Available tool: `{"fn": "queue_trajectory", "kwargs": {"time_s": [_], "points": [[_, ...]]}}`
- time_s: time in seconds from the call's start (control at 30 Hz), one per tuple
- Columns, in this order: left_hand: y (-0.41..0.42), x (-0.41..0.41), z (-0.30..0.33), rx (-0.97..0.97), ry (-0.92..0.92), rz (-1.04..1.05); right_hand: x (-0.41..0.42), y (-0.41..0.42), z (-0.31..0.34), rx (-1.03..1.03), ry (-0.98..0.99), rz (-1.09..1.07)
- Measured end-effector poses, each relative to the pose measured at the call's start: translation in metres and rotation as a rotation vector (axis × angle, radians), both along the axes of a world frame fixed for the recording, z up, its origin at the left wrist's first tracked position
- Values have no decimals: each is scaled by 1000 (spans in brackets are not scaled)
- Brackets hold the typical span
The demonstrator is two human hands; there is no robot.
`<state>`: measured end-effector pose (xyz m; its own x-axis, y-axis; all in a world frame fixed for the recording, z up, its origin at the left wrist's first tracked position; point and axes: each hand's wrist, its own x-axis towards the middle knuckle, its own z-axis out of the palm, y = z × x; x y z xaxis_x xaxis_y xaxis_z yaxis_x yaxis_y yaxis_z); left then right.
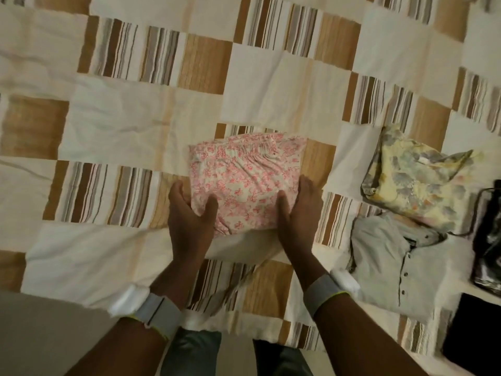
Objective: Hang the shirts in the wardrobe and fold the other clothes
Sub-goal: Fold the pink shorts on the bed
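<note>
A folded pink-and-white floral garment (244, 175) lies on the patchwork bedspread (130, 123) in the middle of the view. My left hand (189, 218) grips its near left corner, thumb on top and fingers under the edge. My right hand (298, 213) holds its near right corner the same way. To the right lie a folded yellow floral garment (417, 180) and, nearer to me, a folded pale grey buttoned shirt (393, 261).
A shiny black item (488, 240) sits at the right edge, with a dark cloth (471, 335) below it. The bed's near edge runs across the bottom, with the floor (54, 335) at the lower left. The bedspread stretches wide to the left and far side.
</note>
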<state>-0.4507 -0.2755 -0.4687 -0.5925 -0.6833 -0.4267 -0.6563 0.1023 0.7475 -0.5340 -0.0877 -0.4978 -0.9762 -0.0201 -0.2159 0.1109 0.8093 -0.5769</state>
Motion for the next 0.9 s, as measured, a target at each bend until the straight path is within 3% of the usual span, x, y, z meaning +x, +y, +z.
{"fn": "queue_trajectory", "kwargs": {"time_s": [0.2, 0.27, 0.33, 0.43, 0.6, 0.77, 0.9], "points": [[-4, -5, 0, 96, -94, 10, 11, -21, 21, -131, -304, -194], [-2, -13, -2, 214, -80, 6, -3, -20, 29, -319, -467, -282], [-7, -20, 0, 459, -3, 73, -13, -18, 31, -587, -606, -295], [-10, -27, 11, 673, 125, 133, -24, -10, 39, -809, -693, -241], [28, -22, 33, 692, 282, 34, -24, 45, 55, -863, -557, -220], [78, 25, 17, 517, 21, -22, 13, 108, 37, -553, -616, -183], [88, 28, 8, 318, -31, -82, 4, 120, 33, -412, -548, -96]]}}
